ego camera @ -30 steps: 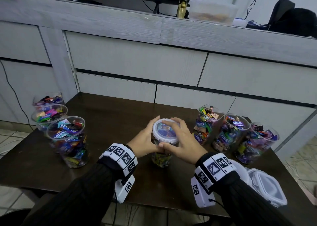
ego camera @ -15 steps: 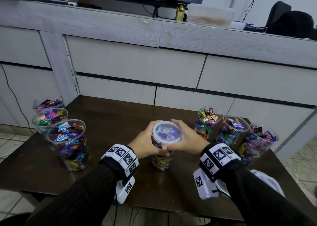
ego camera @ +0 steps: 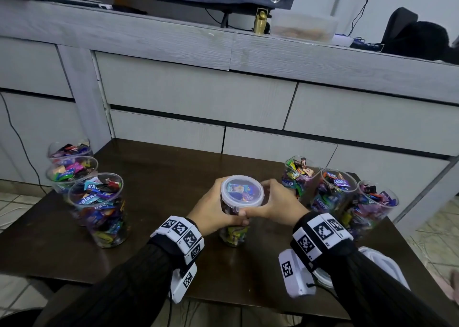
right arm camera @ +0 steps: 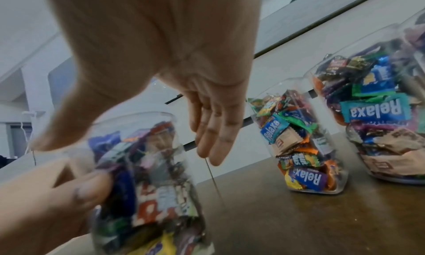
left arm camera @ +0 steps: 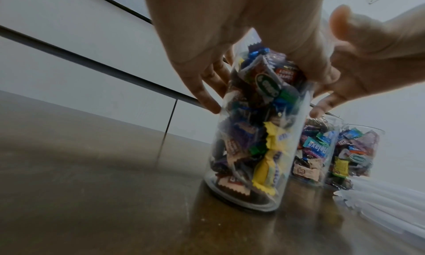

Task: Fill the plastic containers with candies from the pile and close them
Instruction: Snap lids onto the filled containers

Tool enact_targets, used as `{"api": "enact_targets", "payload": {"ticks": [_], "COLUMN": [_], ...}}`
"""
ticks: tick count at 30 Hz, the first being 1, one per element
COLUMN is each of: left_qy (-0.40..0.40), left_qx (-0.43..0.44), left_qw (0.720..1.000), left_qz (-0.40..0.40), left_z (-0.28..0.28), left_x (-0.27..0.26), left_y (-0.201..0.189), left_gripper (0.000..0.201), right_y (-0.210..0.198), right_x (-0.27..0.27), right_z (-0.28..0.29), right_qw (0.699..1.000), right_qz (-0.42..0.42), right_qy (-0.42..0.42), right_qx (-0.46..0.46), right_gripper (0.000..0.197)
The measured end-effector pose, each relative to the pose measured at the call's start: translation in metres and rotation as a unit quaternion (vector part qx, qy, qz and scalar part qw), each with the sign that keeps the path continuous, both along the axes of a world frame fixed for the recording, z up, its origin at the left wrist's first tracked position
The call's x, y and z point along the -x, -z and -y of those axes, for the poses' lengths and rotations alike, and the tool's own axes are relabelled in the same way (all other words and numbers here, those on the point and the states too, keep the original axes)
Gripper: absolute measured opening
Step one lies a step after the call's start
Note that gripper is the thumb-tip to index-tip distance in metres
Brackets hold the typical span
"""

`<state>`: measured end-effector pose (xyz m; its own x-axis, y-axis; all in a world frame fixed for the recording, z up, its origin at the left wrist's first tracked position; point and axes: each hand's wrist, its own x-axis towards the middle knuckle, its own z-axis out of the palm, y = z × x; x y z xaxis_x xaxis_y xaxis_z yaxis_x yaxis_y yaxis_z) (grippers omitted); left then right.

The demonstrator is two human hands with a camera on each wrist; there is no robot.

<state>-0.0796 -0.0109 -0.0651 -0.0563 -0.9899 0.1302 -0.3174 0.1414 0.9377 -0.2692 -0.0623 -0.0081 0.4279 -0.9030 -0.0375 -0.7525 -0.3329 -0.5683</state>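
A clear round container [ego camera: 233, 234] full of wrapped candies stands at the middle of the dark table, with a white-rimmed lid [ego camera: 242, 192] on top. My left hand [ego camera: 213, 210] grips it from the left just below the lid, fingers curled round the wall. My right hand [ego camera: 273, 202] wraps it from the right, and the two thumbs meet at the front. The left wrist view shows the container [left arm camera: 257, 140] standing on the table, my left hand [left arm camera: 253, 46] on its upper part. In the right wrist view my right hand [right arm camera: 184, 77] reaches behind the container [right arm camera: 149, 168].
Three open candy-filled containers [ego camera: 99, 207] stand at the table's left edge and three more [ego camera: 335, 192] at the right. Loose white lids [ego camera: 382, 264] lie at the front right under my right forearm. A grey cabinet [ego camera: 198, 98] rises behind the table [ego camera: 161, 177].
One second ago my fingers lay on the lid's rim. Both hands have since slid down to grip the container just below the lid. It has stayed in place.
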Motion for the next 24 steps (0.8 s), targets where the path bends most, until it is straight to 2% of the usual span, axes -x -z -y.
{"api": "enact_targets", "payload": {"ticks": [2, 4, 7, 11, 15, 22, 24], "left_qy": [-0.025, -0.042, -0.054, -0.056, -0.053, -0.051, -0.043], "left_qx": [0.007, 0.012, 0.016, 0.013, 0.011, 0.003, 0.000], "left_qw": [1.000, 0.999, 0.998, 0.998, 0.998, 0.998, 0.998], "left_qz": [0.002, 0.009, 0.021, 0.030, 0.034, 0.043, 0.048], "left_z": [0.002, 0.003, 0.004, 0.004, 0.005, 0.006, 0.006], "left_x": [0.004, 0.007, 0.009, 0.009, 0.007, 0.006, 0.006], "left_y": [0.002, 0.003, 0.005, 0.005, 0.006, 0.004, 0.002], "left_gripper": [0.099, 0.102, 0.102, 0.104, 0.102, 0.101, 0.101], "right_y": [0.000, 0.001, 0.002, -0.002, -0.006, -0.004, -0.003], "right_x": [0.000, 0.001, 0.002, 0.001, -0.002, 0.002, 0.001], "right_z": [-0.005, -0.008, -0.011, -0.012, -0.014, -0.017, -0.015], "right_qw": [0.999, 0.998, 0.996, 0.990, 0.987, 0.997, 0.997], "right_qz": [-0.028, -0.017, -0.033, -0.093, -0.101, -0.022, -0.030], "right_qy": [0.027, 0.018, -0.007, 0.010, -0.012, -0.032, -0.038], "right_qx": [0.038, 0.058, 0.080, 0.104, 0.124, 0.072, 0.054], "right_gripper": [0.056, 0.049, 0.060, 0.072, 0.074, 0.070, 0.075]}}
